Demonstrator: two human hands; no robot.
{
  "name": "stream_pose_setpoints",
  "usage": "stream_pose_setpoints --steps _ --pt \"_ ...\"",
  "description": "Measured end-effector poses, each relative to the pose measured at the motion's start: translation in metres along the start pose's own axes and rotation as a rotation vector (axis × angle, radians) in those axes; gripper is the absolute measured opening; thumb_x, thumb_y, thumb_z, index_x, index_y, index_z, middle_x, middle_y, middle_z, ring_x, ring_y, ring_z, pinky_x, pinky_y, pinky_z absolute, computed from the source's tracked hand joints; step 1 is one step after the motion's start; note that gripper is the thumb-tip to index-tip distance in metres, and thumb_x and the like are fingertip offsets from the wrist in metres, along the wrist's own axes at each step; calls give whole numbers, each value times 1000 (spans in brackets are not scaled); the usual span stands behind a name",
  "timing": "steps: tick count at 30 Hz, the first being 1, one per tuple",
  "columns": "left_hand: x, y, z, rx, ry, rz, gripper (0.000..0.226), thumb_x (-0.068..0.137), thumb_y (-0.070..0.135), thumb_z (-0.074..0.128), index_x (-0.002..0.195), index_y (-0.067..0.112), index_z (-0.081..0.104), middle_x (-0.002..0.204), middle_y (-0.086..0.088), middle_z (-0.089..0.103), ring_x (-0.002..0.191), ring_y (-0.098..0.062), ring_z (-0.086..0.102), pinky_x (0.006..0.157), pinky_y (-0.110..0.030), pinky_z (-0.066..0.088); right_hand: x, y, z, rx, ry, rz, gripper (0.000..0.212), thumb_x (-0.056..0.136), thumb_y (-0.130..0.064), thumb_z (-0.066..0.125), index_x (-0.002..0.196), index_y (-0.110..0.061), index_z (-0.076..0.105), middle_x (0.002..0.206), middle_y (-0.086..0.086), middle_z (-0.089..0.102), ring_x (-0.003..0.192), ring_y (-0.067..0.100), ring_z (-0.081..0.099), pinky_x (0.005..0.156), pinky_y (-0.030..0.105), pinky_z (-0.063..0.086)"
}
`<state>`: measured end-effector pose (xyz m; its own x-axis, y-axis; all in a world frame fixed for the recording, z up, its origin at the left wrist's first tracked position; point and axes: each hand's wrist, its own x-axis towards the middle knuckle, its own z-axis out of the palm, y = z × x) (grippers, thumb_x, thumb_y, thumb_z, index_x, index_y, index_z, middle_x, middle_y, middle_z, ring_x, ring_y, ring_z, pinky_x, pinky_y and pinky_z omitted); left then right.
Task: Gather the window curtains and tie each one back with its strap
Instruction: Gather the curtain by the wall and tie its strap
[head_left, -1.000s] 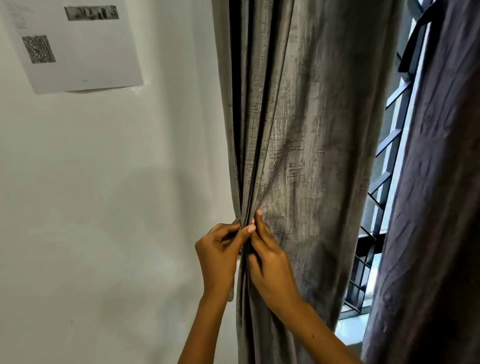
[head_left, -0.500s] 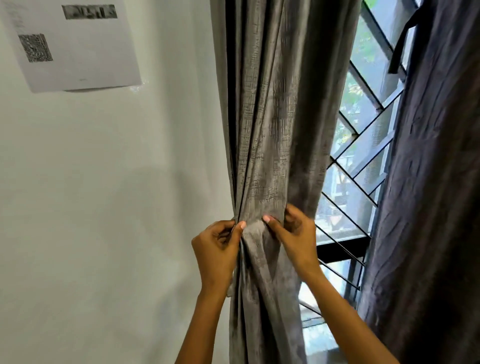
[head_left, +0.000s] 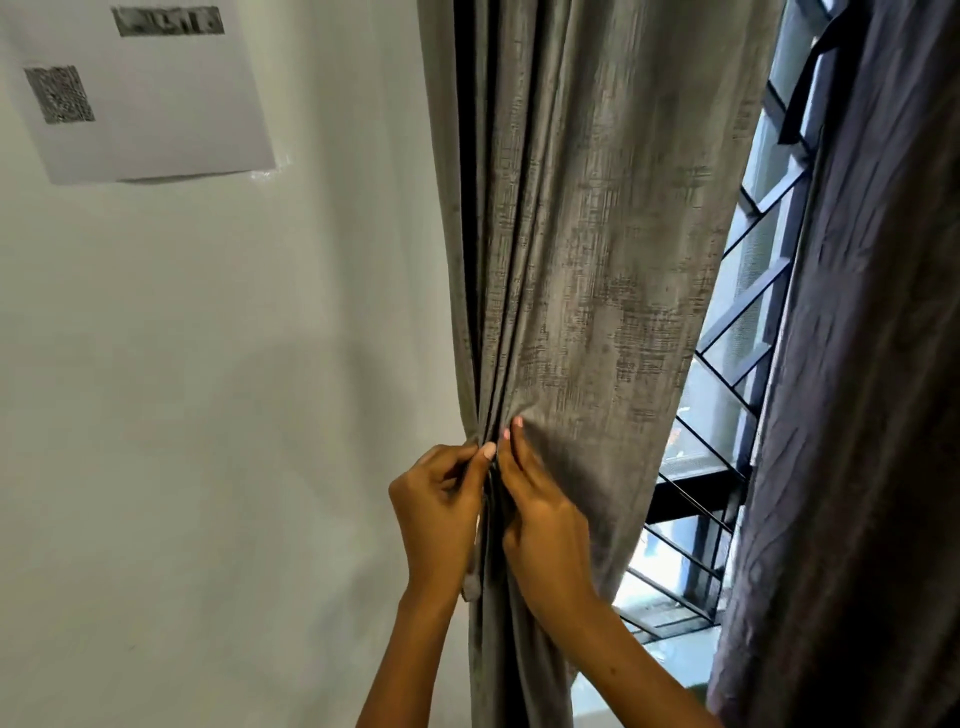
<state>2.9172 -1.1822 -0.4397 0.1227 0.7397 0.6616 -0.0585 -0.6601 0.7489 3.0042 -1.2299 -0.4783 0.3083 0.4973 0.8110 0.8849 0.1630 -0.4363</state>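
Note:
A grey textured curtain (head_left: 597, 270) hangs in the middle, its left folds bunched beside the white wall. My left hand (head_left: 439, 512) pinches the gathered folds at waist height, thumb on the front. My right hand (head_left: 540, 514) lies against the same folds right beside it, fingers pushing a fresh pleat toward the left hand. A small grey strap end (head_left: 471, 587) dangles below my left hand. A second, darker curtain (head_left: 857, 415) hangs at the right edge, with a dark strap (head_left: 802, 88) hanging near its top.
A window with a dark diagonal metal grille (head_left: 727, 338) shows between the two curtains. A white sheet with a QR code (head_left: 145, 88) is taped to the wall (head_left: 208, 415) at upper left.
My right hand, which had reached right and grabbed the curtain's free edge, has come back to the left hand with another fold. The curtain now covers more of the window again.

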Motion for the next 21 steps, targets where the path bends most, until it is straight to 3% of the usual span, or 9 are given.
stream_pose_setpoints --steps 4,7,9,10,12,14,16,19,21 --pt "3 1 1 -35 12 -52 16 75 23 77 87 12 76 77 5 72 71 -6 69 67 -20 56 -3 3 -1 135 -102 1 58 89 -20 40 146 -21 28 157 -9 19 142 5 25 106 10 31" --pt "8 1 0 4 29 -64 12 74 21 79 83 14 75 76 4 73 69 -4 69 68 -21 57 2 10 -4 223 -162 -5 52 89 -24 40 141 -26 38 158 -7 14 146 9 13 118 35 24" --pt "11 0 0 12 27 -79 11 76 20 77 83 13 75 76 2 73 69 -5 69 70 -24 58 14 20 -10 162 6 58 43 90 -30 52 133 -32 51 161 0 3 148 16 0 118 48 17" --pt "12 0 0 3 26 -95 13 75 21 77 85 11 75 77 1 73 70 -6 70 71 -24 58 22 23 -15 137 102 142 48 88 -38 59 134 -33 50 161 0 -5 148 16 -6 118 48 14" --pt "11 1 1 -7 15 -120 19 74 22 78 87 9 76 79 -1 74 70 -8 70 71 -24 59 36 24 -25 211 170 330 89 76 -52 71 149 -30 25 159 -4 -13 146 11 -10 119 42 11" --pt "10 1 2 3 0 -113 21 74 24 77 89 9 75 80 -1 74 70 -7 70 71 -25 59 46 26 -29 534 102 427 113 67 -42 78 152 -27 6 159 -4 11 145 7 15 118 38 22" --pt "10 -1 2 13 -7 -101 24 73 27 76 89 9 75 80 0 74 70 -8 70 70 -27 60 53 28 -30 789 38 466 105 67 -25 81 150 -23 17 141 2 50 126 10 51 105 42 44" --pt "8 -3 3 26 11 -71 20 74 29 76 86 13 75 77 3 73 68 -6 69 67 -22 58 45 23 -26 559 172 342 47 76 -7 76 120 -18 61 99 -5 73 90 7 70 81 38 58" --pt "6 -2 5 31 35 -44 12 76 25 77 83 16 74 74 6 71 66 -4 68 65 -16 55 31 18 -21 296 283 175 29 84 -6 68 110 -18 70 95 -10 73 80 2 68 72 31 58"
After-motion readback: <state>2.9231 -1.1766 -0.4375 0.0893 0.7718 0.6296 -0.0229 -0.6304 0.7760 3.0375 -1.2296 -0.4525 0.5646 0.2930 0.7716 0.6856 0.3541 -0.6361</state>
